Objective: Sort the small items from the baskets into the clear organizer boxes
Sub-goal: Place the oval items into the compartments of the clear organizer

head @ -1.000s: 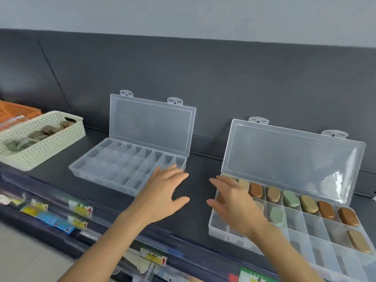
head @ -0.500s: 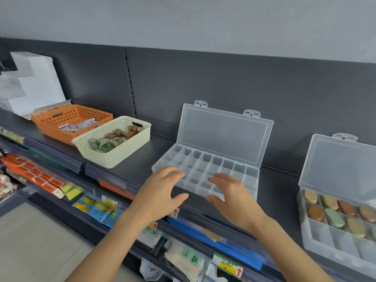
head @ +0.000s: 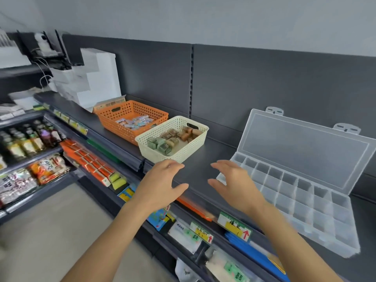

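Observation:
A cream basket (head: 195,149) on the dark shelf holds several small wrapped blocks (head: 173,139), green and brown. Behind it to the left an orange basket (head: 109,119) holds small wrapped sweets (head: 134,121). To the right lies an open clear organizer box (head: 295,192), its compartments bare and its lid leaning on the back panel. My left hand (head: 160,184) hovers just in front of the cream basket, fingers spread, holding nothing. My right hand (head: 234,182) hovers over the shelf beside the organizer's left end, also open.
White boxes (head: 95,78) are stacked at the shelf's far left behind the orange basket. The shelf's front edge (head: 234,222) carries price tags. Lower shelves at left hold bottles (head: 30,139) and snack packets (head: 48,167).
The view has swung left: the filled organizer has gone out of frame on the right and both baskets have come in. Both hands have travelled left from the organizers toward the cream basket, still holding nothing.

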### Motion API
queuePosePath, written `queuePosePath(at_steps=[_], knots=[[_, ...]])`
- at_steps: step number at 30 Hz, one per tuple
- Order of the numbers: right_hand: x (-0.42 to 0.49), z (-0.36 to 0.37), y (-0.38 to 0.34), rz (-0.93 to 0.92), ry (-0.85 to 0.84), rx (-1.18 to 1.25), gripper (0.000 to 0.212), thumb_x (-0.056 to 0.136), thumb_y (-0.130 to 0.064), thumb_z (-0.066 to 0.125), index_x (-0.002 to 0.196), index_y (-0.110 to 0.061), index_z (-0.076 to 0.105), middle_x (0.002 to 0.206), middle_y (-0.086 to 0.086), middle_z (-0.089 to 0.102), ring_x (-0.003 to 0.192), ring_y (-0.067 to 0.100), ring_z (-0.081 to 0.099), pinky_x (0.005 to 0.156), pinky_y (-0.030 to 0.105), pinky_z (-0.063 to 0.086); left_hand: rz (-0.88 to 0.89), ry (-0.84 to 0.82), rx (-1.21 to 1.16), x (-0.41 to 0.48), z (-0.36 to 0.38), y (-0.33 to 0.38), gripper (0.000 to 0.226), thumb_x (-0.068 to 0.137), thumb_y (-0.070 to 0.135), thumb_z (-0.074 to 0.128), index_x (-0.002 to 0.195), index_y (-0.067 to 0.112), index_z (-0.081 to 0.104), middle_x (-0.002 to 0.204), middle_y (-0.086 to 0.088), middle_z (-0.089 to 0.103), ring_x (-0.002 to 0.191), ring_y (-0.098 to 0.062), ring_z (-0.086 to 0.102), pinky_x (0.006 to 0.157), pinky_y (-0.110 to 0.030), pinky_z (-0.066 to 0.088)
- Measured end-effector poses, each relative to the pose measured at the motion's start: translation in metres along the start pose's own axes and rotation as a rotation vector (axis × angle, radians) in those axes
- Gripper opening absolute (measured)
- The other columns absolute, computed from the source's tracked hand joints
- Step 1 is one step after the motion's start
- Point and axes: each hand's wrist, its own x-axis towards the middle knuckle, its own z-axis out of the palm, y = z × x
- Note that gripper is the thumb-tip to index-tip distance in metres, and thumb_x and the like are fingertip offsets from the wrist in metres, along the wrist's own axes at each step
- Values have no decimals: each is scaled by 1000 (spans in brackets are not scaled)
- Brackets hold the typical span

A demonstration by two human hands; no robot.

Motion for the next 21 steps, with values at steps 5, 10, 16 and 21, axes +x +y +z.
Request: queuePosePath(at_steps=[5,10,16,21], knots=[[57,21,-12,-37,54,71,44,93,-25,59,135,-14,50,136,2,51,127,16,44,96,16,30,-22,3,24,32,-6,-44,59,89,46,57,141,23,42,142,9,39,132,-9,33,106,-24,31],[124,44,-11,-38,77,72,45,92,-31,58,135,-16,50,136,0,51,123,17,47,100,27,41,-4,-16,25,86,-12,-88,58,88,44,59,140,22,44,140,8,41,129,-8,35,105,-22,29],[189,54,-9,-14,67,71,36,92,-28,59,126,-15,57,127,-2,54,87,12,53,80,22,43,0,-58,3,148,-13,-139,57,88,45,58,140,26,43,140,12,39,128,-4,35,105,-20,29],[219,65,0,29,95,88,30,90,-25,61,119,-18,61,125,-10,53,103,4,51,85,15,41,61,-102,-44,190,1,-157,56,88,43,58,139,26,43,141,11,39,128,-5,37,101,-17,28]])
